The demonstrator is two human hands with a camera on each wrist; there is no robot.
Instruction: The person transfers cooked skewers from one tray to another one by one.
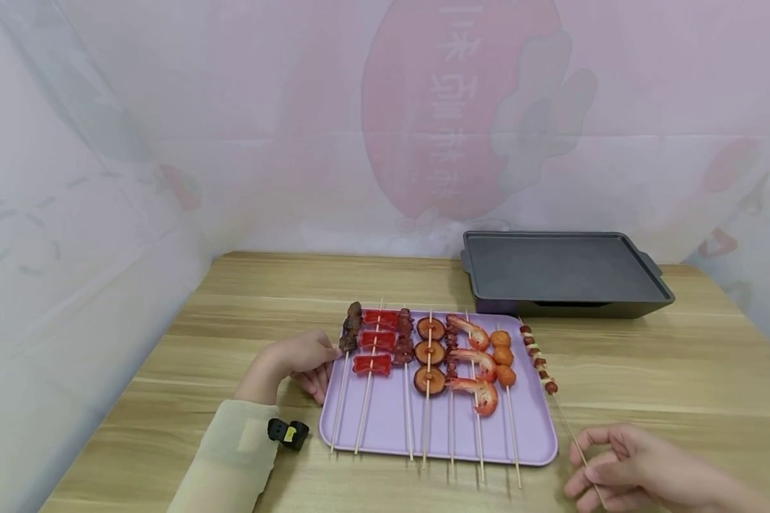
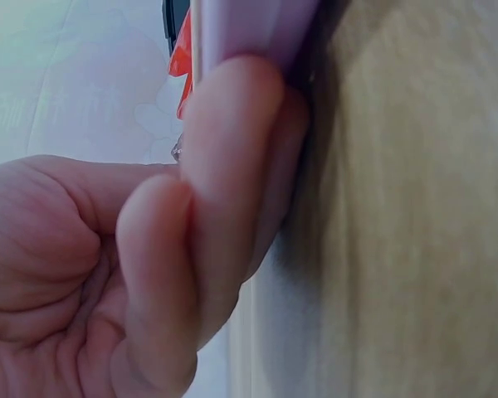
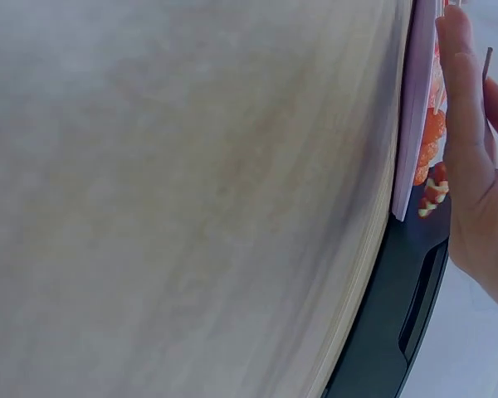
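A lilac tray (image 1: 366, 427) carries a row of food skewers with their bare sticks pointing toward me. My left hand (image 1: 304, 360) holds the tray's left edge, thumb near the rim and fingers against the side; the left wrist view shows the fingertips (image 2: 236, 99) at the tray wall. Between thumb and fingers, my right hand (image 1: 622, 467) pinches the stick of a skewer (image 1: 539, 362) threaded with small red-brown and pale pieces. That skewer slants over the tray's right edge, beside the orange ball skewer (image 1: 502, 356). Whether it touches the tray, I cannot tell.
Behind the tray at the right stands a dark grey rectangular griddle (image 1: 552, 267) with side handles. The tray also bears shrimp (image 1: 484, 395), mushroom slice (image 1: 430, 353), red (image 1: 377, 340) and dark meat (image 1: 351, 324) skewers. A wooden table (image 1: 186, 399) lies beneath, with printed curtains around it.
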